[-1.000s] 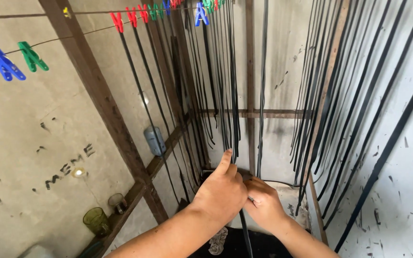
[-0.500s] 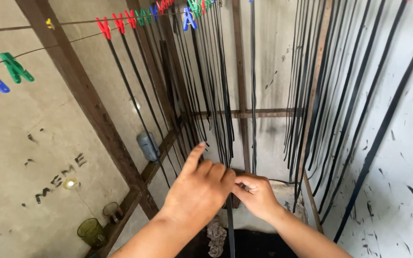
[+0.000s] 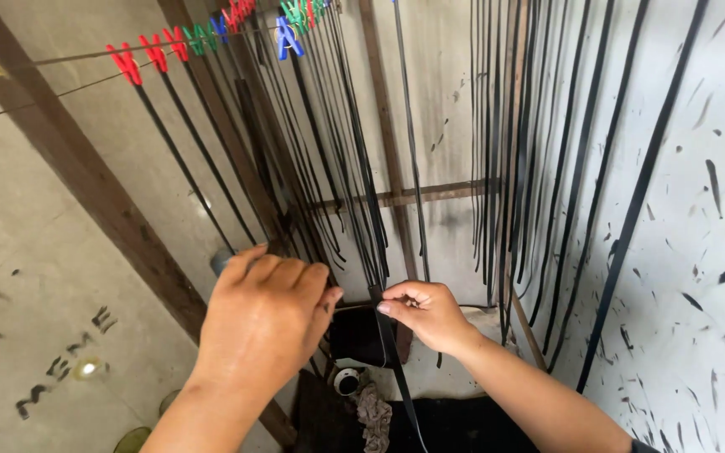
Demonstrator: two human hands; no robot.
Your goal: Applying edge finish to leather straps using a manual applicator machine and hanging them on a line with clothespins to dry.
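We pinch a black strip (image 3: pixel 392 348) with our right hand (image 3: pixel 428 315); our left hand (image 3: pixel 266 319), fingers curled, touches hanging strips (image 3: pixel 354 193) beside it.

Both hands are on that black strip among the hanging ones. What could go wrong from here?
1. The right hand pinches the black strip only at the fingertips, so it could slip free.
2. The left hand sits against the dense hanging strips; a tug might tangle neighbours.
3. The strips hang from coloured clothespins on a wire; pulling down could likely pop one off.
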